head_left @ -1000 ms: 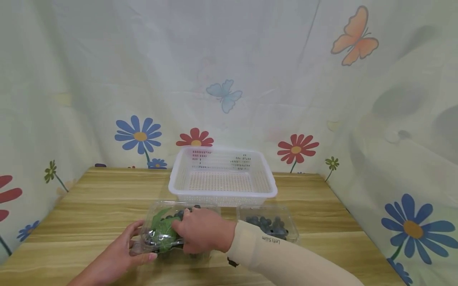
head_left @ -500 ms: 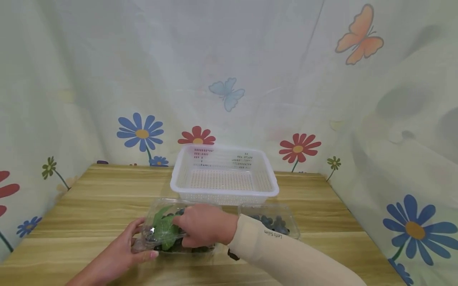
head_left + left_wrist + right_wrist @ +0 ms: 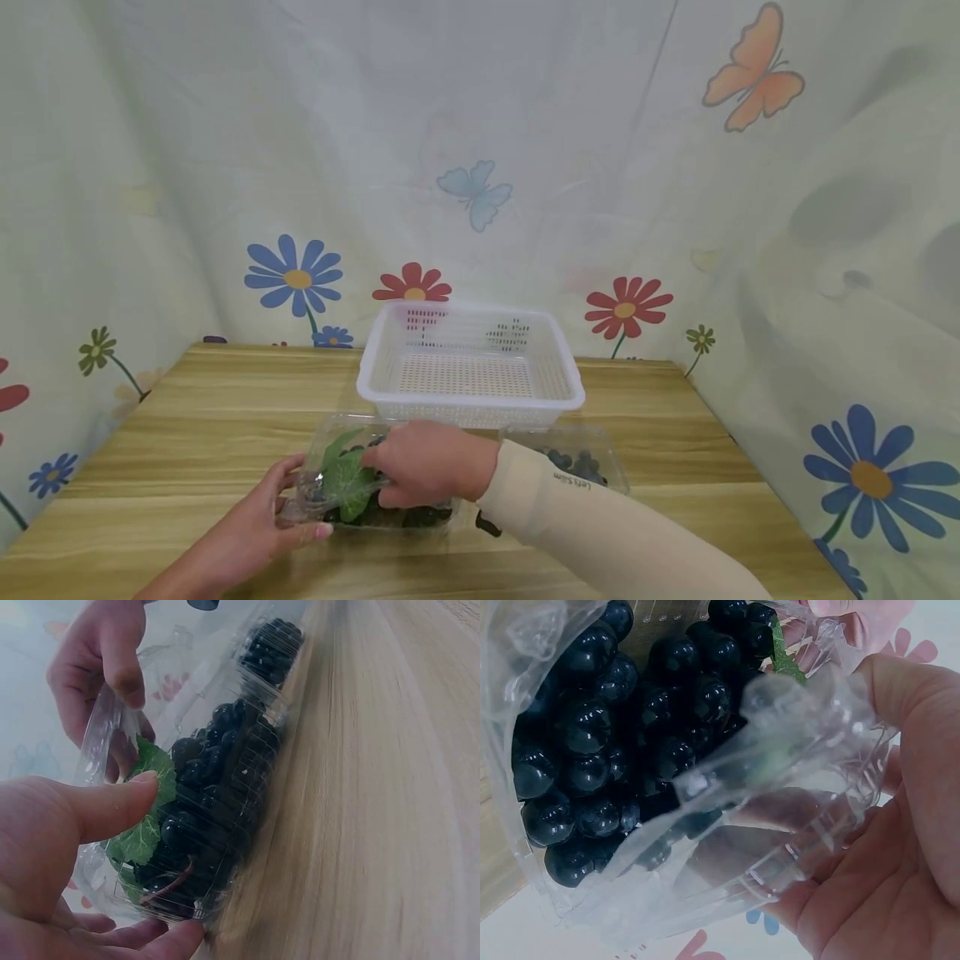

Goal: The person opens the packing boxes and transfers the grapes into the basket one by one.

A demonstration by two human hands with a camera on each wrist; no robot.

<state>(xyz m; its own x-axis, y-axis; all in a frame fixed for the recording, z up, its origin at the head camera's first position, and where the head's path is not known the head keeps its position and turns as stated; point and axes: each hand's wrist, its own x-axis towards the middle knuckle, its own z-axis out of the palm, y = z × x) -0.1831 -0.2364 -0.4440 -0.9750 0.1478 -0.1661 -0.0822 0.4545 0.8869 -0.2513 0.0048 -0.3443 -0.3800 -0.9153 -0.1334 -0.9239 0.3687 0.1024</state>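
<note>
A clear plastic clamshell box [image 3: 390,524] of dark grapes [image 3: 214,754] lies near the table's front, left of centre. Its lid [image 3: 705,889] stands partly raised over the fruit. My left hand [image 3: 255,523] grips the box's left end, thumb near the front side and fingers behind; in the left wrist view the thumb overlaps a green leaf [image 3: 142,836]. With thumb and fingers, my right hand [image 3: 431,461] holds the lid's edge, as the right wrist view shows. In the head view this hand covers part of the grapes.
Behind the box stands a white perforated basket [image 3: 480,402]. A second clear box [image 3: 611,446] with dark grapes sits to the right, partly hidden by my right sleeve [image 3: 570,508]. A flowered curtain [image 3: 555,250] hangs behind the wooden table [image 3: 675,467].
My right hand has risen slightly, and the lid has lifted with it, so more dark grapes show under its front edge. My left hand has stayed at the box's left end.
</note>
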